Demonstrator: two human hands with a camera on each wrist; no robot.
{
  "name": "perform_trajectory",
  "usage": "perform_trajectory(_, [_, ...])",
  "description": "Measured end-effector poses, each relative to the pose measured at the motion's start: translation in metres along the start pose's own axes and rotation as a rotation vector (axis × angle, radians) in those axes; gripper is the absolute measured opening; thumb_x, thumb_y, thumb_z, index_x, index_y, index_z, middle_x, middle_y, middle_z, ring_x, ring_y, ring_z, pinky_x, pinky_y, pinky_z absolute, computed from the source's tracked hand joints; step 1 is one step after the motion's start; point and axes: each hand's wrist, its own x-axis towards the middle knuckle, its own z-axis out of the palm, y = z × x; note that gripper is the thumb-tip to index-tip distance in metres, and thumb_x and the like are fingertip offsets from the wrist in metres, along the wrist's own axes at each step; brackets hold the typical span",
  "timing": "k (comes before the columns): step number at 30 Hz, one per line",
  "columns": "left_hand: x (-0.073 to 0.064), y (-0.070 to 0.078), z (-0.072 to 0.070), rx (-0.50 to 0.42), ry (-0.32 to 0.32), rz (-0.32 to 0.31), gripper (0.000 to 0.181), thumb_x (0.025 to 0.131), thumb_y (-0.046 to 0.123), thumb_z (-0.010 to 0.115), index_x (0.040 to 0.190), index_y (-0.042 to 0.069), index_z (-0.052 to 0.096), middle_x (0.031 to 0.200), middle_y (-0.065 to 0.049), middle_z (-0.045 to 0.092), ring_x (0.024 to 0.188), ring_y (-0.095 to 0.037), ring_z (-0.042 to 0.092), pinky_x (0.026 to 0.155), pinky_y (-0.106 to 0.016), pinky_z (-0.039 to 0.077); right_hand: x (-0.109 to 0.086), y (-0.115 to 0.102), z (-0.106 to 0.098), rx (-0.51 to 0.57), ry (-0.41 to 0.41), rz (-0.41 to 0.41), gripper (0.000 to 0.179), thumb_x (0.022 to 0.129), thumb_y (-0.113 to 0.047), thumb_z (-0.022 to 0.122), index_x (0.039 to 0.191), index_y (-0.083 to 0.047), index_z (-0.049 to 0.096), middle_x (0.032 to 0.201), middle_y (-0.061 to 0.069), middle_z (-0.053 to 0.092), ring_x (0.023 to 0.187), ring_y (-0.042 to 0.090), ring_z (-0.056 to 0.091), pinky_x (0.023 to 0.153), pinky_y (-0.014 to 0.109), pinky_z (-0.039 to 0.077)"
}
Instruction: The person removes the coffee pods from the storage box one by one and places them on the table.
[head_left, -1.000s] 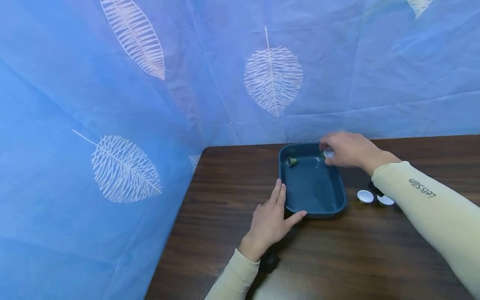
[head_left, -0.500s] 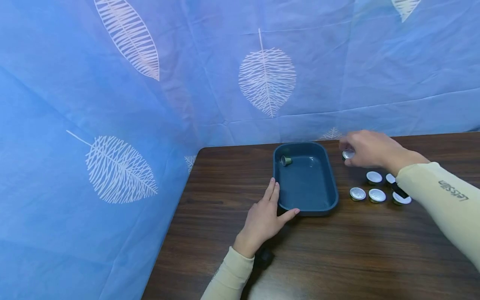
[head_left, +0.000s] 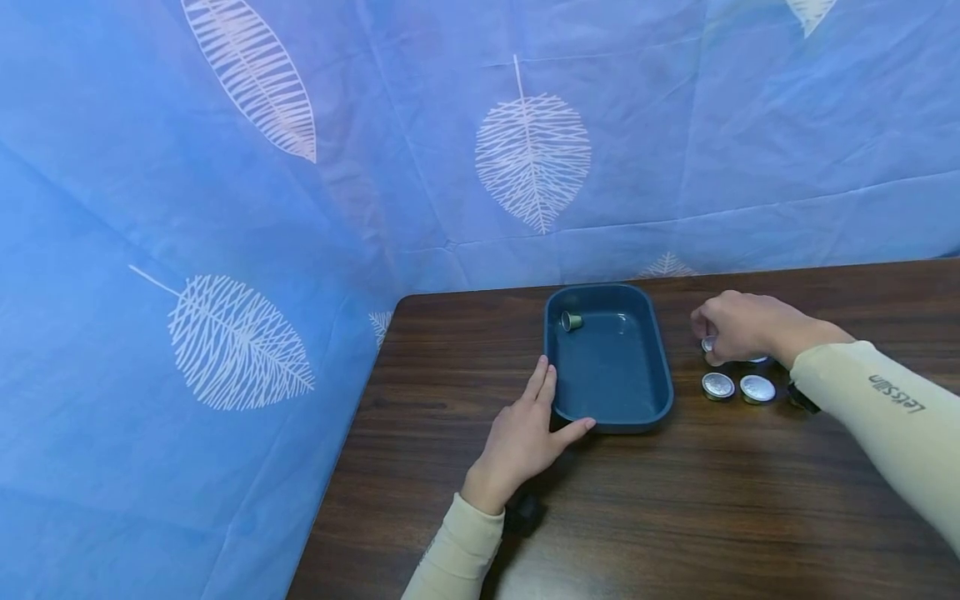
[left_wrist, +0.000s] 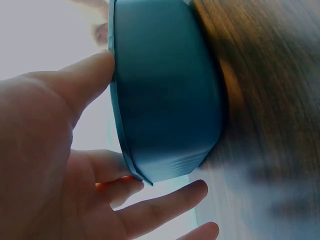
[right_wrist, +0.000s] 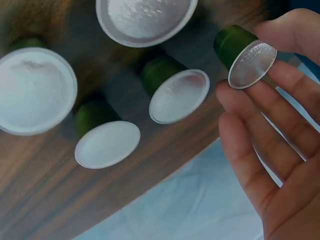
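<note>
My left hand lies against the near left corner of a dark blue tray. Its thumb touches the rim in the left wrist view, and the fingers extend along the side. Inside the tray, a green coffee capsule lies tipped over near the far left. To the right of the tray, my right hand pinches another green capsule by thumb and fingers, silver lid showing. Several capsules stand lid up beside it, such as the near one; the hand and sleeve partly hide others.
All of this is on a dark wooden table. Behind it and to the left hangs a blue cloth with white leaf prints. The tray's raised wall stands between the tipped capsule and the group on the right.
My right hand has carried a capsule from over the tray's far right corner out to the right, then nearer to the standing capsules. The left hand keeps its place on the tray.
</note>
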Motion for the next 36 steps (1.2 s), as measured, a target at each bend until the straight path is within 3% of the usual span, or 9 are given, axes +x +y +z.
perform_trajectory(18, [0.0,-0.001,0.001,0.026,0.018,0.018,0.094,0.103,0.067,0.06,0.171,0.01,0.029,0.182,-0.004,0.021,0.115,-0.027,0.076,0.105,-0.048,0.059,0.002,0.004,0.012,0.004,0.003,0.016,0.019,0.081,-0.011,0.084,0.095,-0.009,0.072,0.09,0.004,0.066,0.08,0.022,0.059,0.07,0.048,0.054])
perform_trajectory(26, [0.0,-0.001,0.001,0.016,0.01,0.008,0.094,0.103,0.067,0.059,0.171,0.01,0.029,0.182,-0.003,0.02,0.126,-0.029,0.073,0.108,-0.052,0.057,0.002,0.005,0.013,0.006,0.02,0.005,0.016,0.083,-0.008,0.082,0.095,-0.009,0.071,0.088,0.003,0.065,0.079,0.021,0.057,0.07,0.046,0.052])
perform_trajectory(36, [0.001,-0.001,0.002,0.019,0.01,0.007,0.094,0.103,0.068,0.058,0.171,0.01,0.028,0.182,-0.004,0.02,0.129,-0.029,0.071,0.108,-0.05,0.057,0.002,0.001,0.013,0.017,0.044,-0.009,0.013,0.085,-0.008,0.082,0.093,-0.008,0.071,0.087,0.002,0.068,0.078,0.021,0.059,0.071,0.048,0.054])
